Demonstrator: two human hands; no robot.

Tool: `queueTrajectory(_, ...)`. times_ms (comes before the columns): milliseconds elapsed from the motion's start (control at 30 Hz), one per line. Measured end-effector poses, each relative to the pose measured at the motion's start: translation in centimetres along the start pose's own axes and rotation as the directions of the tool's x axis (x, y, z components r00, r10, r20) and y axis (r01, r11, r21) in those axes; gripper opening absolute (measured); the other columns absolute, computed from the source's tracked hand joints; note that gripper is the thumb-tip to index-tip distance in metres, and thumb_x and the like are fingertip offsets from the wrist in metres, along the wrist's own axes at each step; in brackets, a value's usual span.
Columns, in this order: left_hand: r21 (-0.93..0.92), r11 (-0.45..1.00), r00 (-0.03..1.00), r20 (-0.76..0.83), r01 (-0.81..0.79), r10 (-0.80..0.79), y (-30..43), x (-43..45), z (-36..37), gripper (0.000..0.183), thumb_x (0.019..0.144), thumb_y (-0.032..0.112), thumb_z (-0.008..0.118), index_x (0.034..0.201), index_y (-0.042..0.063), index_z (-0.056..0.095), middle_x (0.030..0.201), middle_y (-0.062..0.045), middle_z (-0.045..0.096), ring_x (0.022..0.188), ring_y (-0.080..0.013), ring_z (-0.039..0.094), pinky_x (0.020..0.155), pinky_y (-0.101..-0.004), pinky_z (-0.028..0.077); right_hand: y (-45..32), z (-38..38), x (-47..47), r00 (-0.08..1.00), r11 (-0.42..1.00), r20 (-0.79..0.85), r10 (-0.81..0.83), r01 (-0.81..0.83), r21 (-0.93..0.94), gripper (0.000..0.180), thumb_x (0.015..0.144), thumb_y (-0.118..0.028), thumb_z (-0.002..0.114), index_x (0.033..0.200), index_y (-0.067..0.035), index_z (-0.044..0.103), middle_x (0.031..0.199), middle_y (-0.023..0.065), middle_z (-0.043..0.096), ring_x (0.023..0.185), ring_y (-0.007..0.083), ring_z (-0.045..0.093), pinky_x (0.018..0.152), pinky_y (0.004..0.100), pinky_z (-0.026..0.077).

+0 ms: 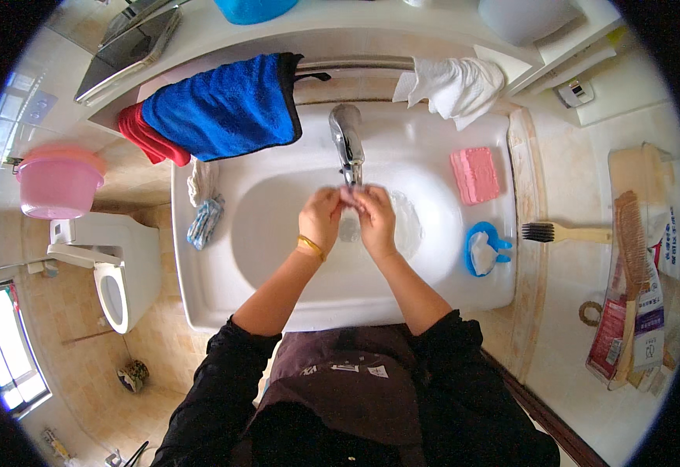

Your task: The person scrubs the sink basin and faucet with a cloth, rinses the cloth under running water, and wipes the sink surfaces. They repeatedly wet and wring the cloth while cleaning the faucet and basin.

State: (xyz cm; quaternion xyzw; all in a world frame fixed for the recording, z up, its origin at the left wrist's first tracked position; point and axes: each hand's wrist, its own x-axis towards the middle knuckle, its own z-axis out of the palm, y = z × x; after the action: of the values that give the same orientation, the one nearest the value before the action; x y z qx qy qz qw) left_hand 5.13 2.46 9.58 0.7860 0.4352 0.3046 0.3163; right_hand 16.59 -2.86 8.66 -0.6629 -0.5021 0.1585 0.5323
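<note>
Under the spout of a chrome faucet (347, 140), my left hand (320, 217) and my right hand (377, 219) meet at the fingertips. The fingers of both are bent inward. A pinkish blur lies between them, and I cannot tell whether it is fingers or a small held thing. Both hands hang above the bowl of a white ceramic washbasin (275, 233), over its drain (349, 229). Clear water (408, 225) ripples in the bowl to the right of my right hand. A gold-coloured bangle (312, 247) circles my left wrist.
A pink sponge (474, 175) and a blue soap dish (470, 248) with white soap (483, 254) sit on the right rim. Bundled cloths (205, 222) lie on the left rim. Blue (223, 108) and white towels (456, 87) hang behind. A brush (561, 232) lies farther right.
</note>
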Motion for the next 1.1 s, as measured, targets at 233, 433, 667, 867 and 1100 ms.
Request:
queueTrajectory(233, 0.063, 0.976, 0.944, 0.247, 0.209, -0.218, -6.9, -8.4, 6.3, 0.037, 0.081, 0.017, 0.06, 0.116, 0.007, 0.053, 0.106, -0.015, 0.055, 0.09, -0.0268, 0.058, 0.075, -0.0361, 0.048, 10.9, -0.6, -8.5, 0.964, 0.719, -0.121, 0.238, -0.258, -0.645, 0.027, 0.077, -0.018, 0.061, 0.102, -0.008, 0.059, 0.098, 0.0155, 0.052, 0.093, 0.0311, 0.051, 0.08, 0.0429, 0.041)
queueTrajectory(433, -0.33, 0.243, 0.409, 0.774, 0.912, -0.484, -8.3, -9.3, 8.8, 0.04, 0.087, 0.013, 0.052, 0.126, 0.009, 0.043, 0.107, -0.007, 0.056, 0.094, -0.0184, 0.057, 0.079, -0.03, 0.049, 11.0, 3.4, -9.5, 0.734, 0.812, 0.349, 0.582, -0.548, -0.202, 0.03, 0.08, -0.026, 0.062, 0.103, -0.008, 0.053, 0.1, 0.0129, 0.059, 0.094, 0.0255, 0.055, 0.072, 0.0383, 0.043)
queueTrajectory(667, -0.599, 0.469, 0.744, 0.373, 0.649, -0.554, -2.6, -6.5, 0.7, 0.025, 0.087, 0.02, 0.054, 0.105, 0.003, 0.059, 0.091, -0.008, 0.063, 0.081, -0.0125, 0.06, 0.07, -0.025, 0.047, -4.4, -4.0, -0.3, 0.703, 0.533, 0.49, 0.516, -0.711, 0.459, 0.022, 0.088, -0.016, 0.055, 0.106, -0.005, 0.051, 0.096, 0.0054, 0.06, 0.076, 0.0095, 0.061, 0.047, 0.0179, 0.039)
queueTrajectory(867, -0.719, 0.55, 0.884, 0.196, 0.424, -0.425, 3.8, 1.6, -1.1, 0.027, 0.086, 0.017, 0.055, 0.102, -0.003, 0.058, 0.084, -0.007, 0.063, 0.072, -0.0114, 0.059, 0.064, -0.0239, 0.047, -8.0, -4.0, 8.8, 0.96, 0.861, 0.277, 0.044, -0.177, 0.477, 0.019, 0.085, -0.013, 0.057, 0.101, -0.003, 0.055, 0.098, 0.0072, 0.058, 0.067, 0.0174, 0.059, 0.05, 0.0236, 0.043)
queueTrajectory(1100, -0.743, 0.494, 0.859, 0.211, 0.451, -0.466, 4.1, 4.2, 0.3, 0.029, 0.086, 0.017, 0.054, 0.104, -0.005, 0.055, 0.082, -0.007, 0.062, 0.07, -0.0105, 0.058, 0.063, -0.0224, 0.047, -0.4, 2.1, 16.1, 0.901, 0.923, 0.282, -0.33, 0.37, -0.101, 0.02, 0.077, -0.02, 0.058, 0.086, -0.003, 0.061, 0.088, 0.0164, 0.059, 0.07, 0.0345, 0.056, 0.066, 0.0427, 0.044)
